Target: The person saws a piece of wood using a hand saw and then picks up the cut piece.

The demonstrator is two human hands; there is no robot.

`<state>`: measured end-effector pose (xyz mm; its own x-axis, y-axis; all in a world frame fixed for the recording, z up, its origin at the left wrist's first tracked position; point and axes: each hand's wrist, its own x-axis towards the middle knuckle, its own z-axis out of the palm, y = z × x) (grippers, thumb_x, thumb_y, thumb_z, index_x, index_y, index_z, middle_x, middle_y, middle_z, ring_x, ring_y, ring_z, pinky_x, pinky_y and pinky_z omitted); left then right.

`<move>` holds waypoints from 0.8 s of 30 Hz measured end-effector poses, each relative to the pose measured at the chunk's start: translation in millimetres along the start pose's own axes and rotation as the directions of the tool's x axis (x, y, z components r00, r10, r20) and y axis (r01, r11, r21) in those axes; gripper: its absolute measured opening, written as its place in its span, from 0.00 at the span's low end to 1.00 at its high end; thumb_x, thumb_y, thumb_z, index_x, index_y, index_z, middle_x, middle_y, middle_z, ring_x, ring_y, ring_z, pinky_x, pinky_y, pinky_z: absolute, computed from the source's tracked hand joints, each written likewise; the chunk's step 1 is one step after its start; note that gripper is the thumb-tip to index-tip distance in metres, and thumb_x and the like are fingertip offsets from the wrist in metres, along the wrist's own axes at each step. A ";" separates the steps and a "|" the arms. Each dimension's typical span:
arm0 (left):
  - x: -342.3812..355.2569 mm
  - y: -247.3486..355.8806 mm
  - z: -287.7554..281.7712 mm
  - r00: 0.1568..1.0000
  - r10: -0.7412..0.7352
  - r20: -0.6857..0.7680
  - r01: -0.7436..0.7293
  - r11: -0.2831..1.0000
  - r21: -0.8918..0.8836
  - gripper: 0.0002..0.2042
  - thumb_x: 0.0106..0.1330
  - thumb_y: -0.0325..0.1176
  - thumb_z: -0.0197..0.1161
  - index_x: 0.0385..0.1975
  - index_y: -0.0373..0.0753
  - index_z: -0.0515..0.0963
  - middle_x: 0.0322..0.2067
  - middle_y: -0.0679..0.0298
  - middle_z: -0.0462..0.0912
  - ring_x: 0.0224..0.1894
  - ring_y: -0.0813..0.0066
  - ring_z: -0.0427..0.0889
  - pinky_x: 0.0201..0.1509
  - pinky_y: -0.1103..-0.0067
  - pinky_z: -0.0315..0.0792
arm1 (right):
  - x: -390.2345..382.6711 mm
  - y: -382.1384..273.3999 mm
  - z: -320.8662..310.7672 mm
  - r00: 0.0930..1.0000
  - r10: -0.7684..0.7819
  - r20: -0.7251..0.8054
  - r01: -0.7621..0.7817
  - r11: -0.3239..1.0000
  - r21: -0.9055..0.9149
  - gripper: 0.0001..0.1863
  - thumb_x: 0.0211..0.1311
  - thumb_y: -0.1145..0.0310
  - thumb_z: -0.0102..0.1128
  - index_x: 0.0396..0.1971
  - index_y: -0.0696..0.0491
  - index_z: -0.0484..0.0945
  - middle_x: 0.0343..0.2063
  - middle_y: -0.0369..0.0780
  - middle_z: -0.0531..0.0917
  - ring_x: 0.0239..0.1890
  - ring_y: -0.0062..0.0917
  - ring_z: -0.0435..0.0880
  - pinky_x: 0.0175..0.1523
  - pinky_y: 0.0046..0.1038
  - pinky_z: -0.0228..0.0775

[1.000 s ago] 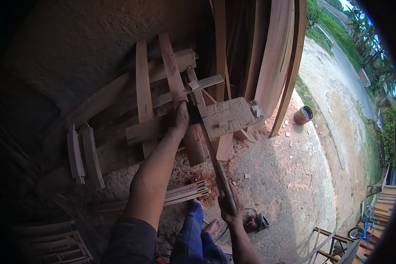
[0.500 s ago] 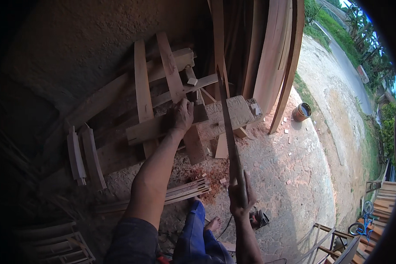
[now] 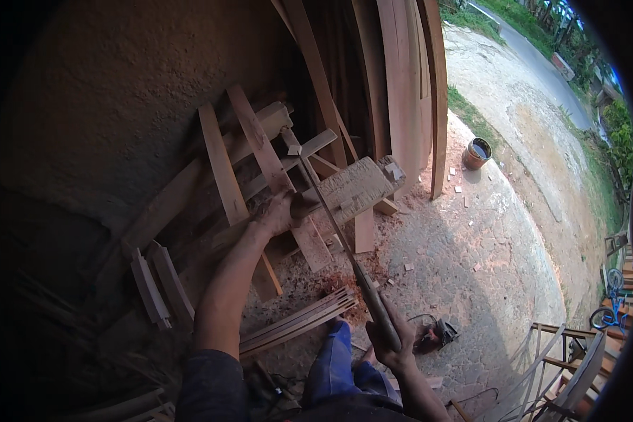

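A rough concrete floor (image 3: 499, 253) spreads out to the right of both hands, half in shade and half in sun, and a coarse dark wall (image 3: 119, 91) rises beyond the left hand. Tall upright boards (image 3: 404, 84) stand ahead of the hands, a little to the right. Two long pale boards (image 3: 221, 165) slant away past the left hand, one reaching right up beside its fingers. A bundle of thin slats (image 3: 299, 321) lies below the left hand, left of the right one. Far out to the right of the right hand is a blue bicycle (image 3: 607, 313).

A thick, rough-faced pale block (image 3: 359, 184) sits just right of the left hand and ahead of the right. A long saw (image 3: 365, 278) runs forward from the right hand, its narrow blade passing between the left hand and the block.

The right hand (image 3: 392, 330) is closed around the saw's handle. The left hand (image 3: 278, 214) is partly curled against a short dark timber (image 3: 304, 202); the shadow is deep there, so I can't say whether it grips or only presses. A dark power tool (image 3: 436, 337) rests on the floor just right of the right hand, and a round bucket (image 3: 477, 155) stands well ahead of it. Small offcuts (image 3: 458, 189) dot the floor near the bucket, and one pale chip (image 3: 295, 150) lies beyond the left hand, at the blade's tip.
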<state>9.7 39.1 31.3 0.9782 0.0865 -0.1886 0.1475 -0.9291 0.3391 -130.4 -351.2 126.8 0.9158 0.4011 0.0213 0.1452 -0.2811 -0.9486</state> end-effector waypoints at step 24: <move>-3.7 -0.5 21.0 0.989 -0.047 -0.138 0.080 0.968 0.238 0.27 0.54 0.39 0.64 0.53 0.34 0.68 0.54 0.45 0.71 0.60 0.50 0.70 0.63 0.60 0.67 | -9.5 -60.2 16.1 1.000 0.017 -0.019 -0.018 0.998 -0.053 0.30 0.53 0.73 0.67 0.59 0.58 0.73 0.27 0.44 0.84 0.25 0.17 0.83 0.34 0.22 0.74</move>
<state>2.9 31.8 12.4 0.9809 0.1792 -0.0755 0.1859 -0.9781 0.0940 -153.9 -324.1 178.6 0.9251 0.3795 0.0113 0.1484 -0.3342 -0.9308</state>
